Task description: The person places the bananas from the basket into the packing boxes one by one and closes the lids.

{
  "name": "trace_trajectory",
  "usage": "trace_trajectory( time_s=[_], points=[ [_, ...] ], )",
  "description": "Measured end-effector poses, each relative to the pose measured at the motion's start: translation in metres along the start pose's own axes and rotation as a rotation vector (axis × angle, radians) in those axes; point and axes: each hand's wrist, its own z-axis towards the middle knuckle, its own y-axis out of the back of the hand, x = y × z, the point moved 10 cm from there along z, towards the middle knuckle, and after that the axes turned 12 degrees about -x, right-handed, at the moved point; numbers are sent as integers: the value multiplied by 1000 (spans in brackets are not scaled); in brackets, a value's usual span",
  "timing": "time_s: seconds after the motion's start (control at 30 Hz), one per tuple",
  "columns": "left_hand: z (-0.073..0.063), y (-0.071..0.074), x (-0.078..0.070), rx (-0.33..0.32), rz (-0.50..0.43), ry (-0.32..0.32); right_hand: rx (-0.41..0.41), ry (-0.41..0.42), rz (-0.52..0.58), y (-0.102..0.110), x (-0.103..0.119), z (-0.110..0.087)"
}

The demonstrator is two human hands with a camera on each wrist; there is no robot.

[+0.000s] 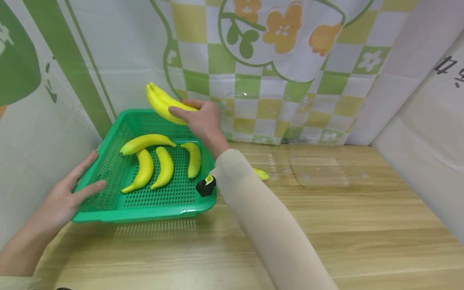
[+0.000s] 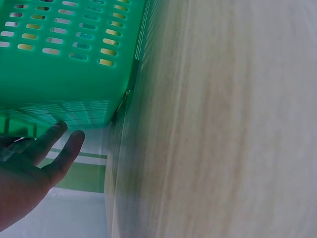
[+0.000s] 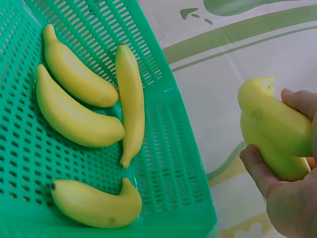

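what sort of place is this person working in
Probably a small staged work booth rather than a working kitchen: printed sheeting surrounds a wood-grain tabletop, and there's a green basket with bananas in it, beside what look like clear plastic containers.

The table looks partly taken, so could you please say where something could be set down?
The table is bare right of the right sleeve, in front of the clear containers, and before the green basket. The back, with containers and a banana, is crowded.
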Motion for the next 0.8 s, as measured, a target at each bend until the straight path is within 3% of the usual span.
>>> trace_trajectory(
  time_s=[0.6,0.8],
  points=[
    [-1,-5,-4,14,-11,12,11,33,-7,28,-1,-1],
    [-3,-1,-4,-15,-21,7,9,40,21,35,-6,0]
  ],
)
